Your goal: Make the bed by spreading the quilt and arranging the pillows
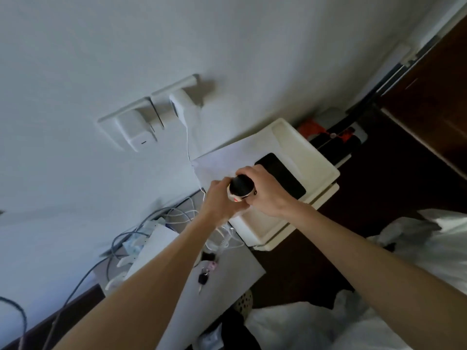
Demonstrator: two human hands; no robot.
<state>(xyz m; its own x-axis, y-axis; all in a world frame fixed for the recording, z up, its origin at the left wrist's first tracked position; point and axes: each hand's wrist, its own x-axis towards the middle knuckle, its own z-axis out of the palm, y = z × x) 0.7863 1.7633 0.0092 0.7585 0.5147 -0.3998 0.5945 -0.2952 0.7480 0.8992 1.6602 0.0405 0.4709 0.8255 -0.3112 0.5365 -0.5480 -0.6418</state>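
Both hands meet on a small round object with a black top and white body [240, 186], held above a cream plastic box. My left hand [219, 203] grips it from the left, my right hand [265, 192] from the right and above. White crumpled bedding [429, 248] lies at the lower right edge of the view, and more white fabric [298, 324] sits at the bottom. No pillow is clearly recognisable.
The cream box [298, 157] carries a black phone [283, 174] and a white sheet of paper [222, 160]. A white side table [232, 271] holds keys [203, 279], cables and a power strip [141, 238]. Wall sockets with a charger [140, 132] are plugged in. Dark wood floor shows at right.
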